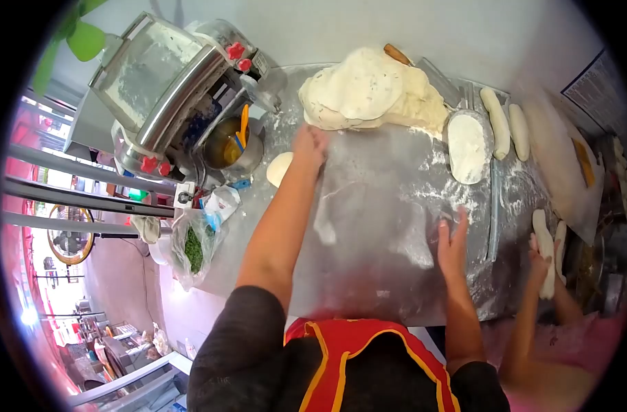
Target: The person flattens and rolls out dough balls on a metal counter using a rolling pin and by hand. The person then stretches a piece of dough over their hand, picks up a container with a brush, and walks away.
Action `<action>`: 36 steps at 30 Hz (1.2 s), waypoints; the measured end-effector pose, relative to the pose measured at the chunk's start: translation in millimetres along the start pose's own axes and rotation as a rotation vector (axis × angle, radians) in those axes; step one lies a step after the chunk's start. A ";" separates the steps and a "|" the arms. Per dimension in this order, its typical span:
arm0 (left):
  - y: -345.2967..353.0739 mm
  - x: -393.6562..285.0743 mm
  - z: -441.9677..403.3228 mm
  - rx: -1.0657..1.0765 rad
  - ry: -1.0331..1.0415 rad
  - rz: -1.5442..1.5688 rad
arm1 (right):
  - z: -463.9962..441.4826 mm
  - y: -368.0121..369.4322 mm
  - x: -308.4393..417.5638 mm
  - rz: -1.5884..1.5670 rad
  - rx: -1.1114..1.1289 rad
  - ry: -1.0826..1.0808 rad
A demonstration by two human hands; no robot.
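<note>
My left hand [311,143] reaches to the near left edge of a big slab of pale, flecked dough [361,86] piled at the back of the metal table. Its fingers are blurred, and whether they grip the dough I cannot tell. Just left of that forearm lies a small round dough piece [280,169], partly covered by the arm. My right hand [454,246] is open over the floured tabletop, fingers apart and holding nothing. Beyond it sits a metal scoop of flour [466,147]. A thin metal rod [494,213] lies to its right.
At left stand a dough-rolling machine [159,82], a metal pot [232,147] with an orange-handled tool, and a bag of chopped greens [193,248]. Dough rolls [495,123] lie at right. There, another person's hands [539,264] hold a dough roll [543,240].
</note>
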State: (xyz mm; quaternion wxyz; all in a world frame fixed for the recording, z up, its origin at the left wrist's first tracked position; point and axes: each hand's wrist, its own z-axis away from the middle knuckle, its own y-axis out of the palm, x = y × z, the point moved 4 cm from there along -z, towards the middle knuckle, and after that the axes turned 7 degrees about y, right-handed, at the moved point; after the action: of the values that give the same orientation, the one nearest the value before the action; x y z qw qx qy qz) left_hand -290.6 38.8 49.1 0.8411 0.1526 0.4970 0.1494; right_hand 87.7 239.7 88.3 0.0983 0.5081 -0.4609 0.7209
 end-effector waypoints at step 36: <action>-49.2 223.0 136.3 0.510 0.786 -1.325 | -7.0 167.4 -10.8 0.269 0.165 -0.592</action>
State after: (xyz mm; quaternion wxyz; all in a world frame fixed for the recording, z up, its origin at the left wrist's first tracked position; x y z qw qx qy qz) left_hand -62.7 69.2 -84.4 0.4582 -0.0502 0.7619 -0.4550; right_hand -14.0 155.6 -15.5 -0.1774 0.6363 -0.4727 0.5833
